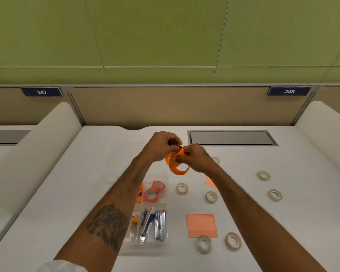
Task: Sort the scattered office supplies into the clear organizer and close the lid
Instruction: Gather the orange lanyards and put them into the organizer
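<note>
Thumb and fingertips of the left hand (161, 148) and right hand (196, 159) pinch the top of a looped orange strip (177, 168), whose loops hang free above the table (283, 222). At 7 o'clock from the strip lies the organizer (145, 249), lid open, holding pink rolls (154, 192) and metal tools (151, 225). Clear rolls (182, 188) and a pad (202, 225) lie scattered from 3 to 6 o'clock.
</note>
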A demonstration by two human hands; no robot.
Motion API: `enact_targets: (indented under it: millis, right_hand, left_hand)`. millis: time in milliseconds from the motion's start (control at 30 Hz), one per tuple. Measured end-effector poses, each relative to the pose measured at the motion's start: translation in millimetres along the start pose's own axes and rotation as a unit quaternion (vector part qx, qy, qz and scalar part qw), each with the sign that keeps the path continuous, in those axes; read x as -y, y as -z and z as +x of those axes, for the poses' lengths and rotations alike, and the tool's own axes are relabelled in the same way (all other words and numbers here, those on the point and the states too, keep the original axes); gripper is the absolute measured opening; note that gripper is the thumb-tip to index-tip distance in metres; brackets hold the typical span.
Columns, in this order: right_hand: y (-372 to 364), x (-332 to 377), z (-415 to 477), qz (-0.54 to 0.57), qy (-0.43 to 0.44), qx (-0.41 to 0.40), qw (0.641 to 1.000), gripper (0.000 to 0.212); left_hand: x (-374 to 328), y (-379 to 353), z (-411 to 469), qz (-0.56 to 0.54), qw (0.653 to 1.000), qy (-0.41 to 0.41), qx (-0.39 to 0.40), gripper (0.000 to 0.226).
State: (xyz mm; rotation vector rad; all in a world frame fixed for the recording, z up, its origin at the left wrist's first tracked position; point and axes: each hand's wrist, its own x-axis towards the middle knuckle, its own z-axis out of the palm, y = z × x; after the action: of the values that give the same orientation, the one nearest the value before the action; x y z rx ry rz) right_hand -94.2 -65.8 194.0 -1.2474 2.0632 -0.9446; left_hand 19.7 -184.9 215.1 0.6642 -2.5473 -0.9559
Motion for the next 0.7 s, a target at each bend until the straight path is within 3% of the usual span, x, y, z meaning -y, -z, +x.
enact_targets:
  millis: [167,333,567,700]
  right_hand:
    - [-38,35,-4,0.077,0.013,-0.021,0.997,0.044]
    - [-74,64,0,0.06,0.011,-0.047,0.997,0.021]
    - [-121,73,10,0.087,-0.06,-0.061,0.993,0.019]
    - [-144,67,18,0.128,-0.108,-0.074,0.983,0.018]
  left_hand:
    - [31,32,-28,-0.056,0.998,0.024,0.007,0.016]
    - [66,60,-51,-0.072,0.996,0.036,0.022,0.019]
    - [125,84,-73,-0.106,0.989,0.099,-0.028,0.024]
    - [166,80,-88,-0.048,0.989,0.13,-0.059,0.026]
